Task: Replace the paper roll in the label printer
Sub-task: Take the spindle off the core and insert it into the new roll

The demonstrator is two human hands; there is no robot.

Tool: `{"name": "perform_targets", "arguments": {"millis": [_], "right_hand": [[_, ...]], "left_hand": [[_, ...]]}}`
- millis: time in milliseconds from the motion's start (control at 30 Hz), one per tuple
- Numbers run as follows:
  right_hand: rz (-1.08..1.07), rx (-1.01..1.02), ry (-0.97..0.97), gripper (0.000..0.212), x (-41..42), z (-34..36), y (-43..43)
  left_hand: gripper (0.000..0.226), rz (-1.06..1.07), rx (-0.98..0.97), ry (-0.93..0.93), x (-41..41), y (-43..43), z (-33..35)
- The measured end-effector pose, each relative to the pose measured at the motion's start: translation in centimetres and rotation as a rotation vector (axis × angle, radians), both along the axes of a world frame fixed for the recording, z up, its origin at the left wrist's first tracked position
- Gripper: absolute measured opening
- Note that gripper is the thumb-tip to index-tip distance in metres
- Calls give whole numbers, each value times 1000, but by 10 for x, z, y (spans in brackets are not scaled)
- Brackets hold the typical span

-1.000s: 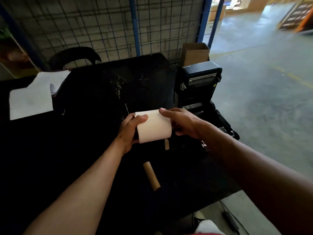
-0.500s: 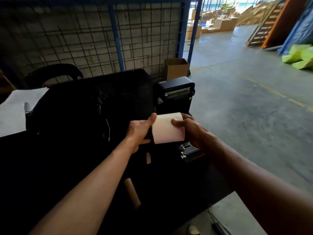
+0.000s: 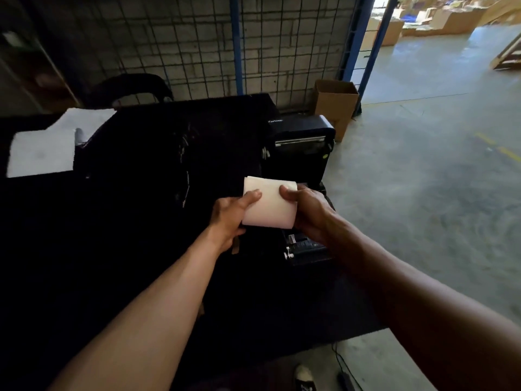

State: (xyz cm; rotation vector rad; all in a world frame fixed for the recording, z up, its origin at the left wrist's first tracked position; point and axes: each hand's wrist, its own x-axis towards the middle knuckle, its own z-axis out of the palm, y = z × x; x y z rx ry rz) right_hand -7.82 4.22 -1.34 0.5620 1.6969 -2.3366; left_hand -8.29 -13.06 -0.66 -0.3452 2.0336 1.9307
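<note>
Both hands (image 3: 270, 218) around paper roll (image 3: 270, 204) above printer (image 3: 303, 142).

Roll (image 3: 269, 203) between 2 hands, left hand (image 3: 229, 218) at its left end, right hand (image 3: 306, 214) at its right end, thumbs on top. Held above the table (image 3: 141, 249), just before the printer (image 3: 300, 145) and over the printer's open lower part. Printer at the table's right edge, lid raised behind the roll. Box (image 3: 335, 104) on the floor behind the printer, against the mesh wall (image 3: 183, 43). Sheets (image 3: 42, 148) far left on the table. Chair back (image 3: 127, 86) behind the table's far edge. Shoe (image 3: 304, 376) and cable (image 3: 345, 371) on the floor below the near edge.
</note>
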Motion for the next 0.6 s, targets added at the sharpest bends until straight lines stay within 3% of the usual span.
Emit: {"name": "perform_targets", "arguments": {"millis": [233, 467, 600], "right_hand": [[209, 11, -22, 34, 13, 3, -42], [229, 48, -31, 45, 46, -12, -115], [291, 11, -15, 58, 63, -19, -143]], "left_hand": [[31, 331, -24, 42, 36, -19, -6], [29, 413, -28, -43, 63, -84, -9], [32, 455, 75, -16, 81, -121, -23]]}}
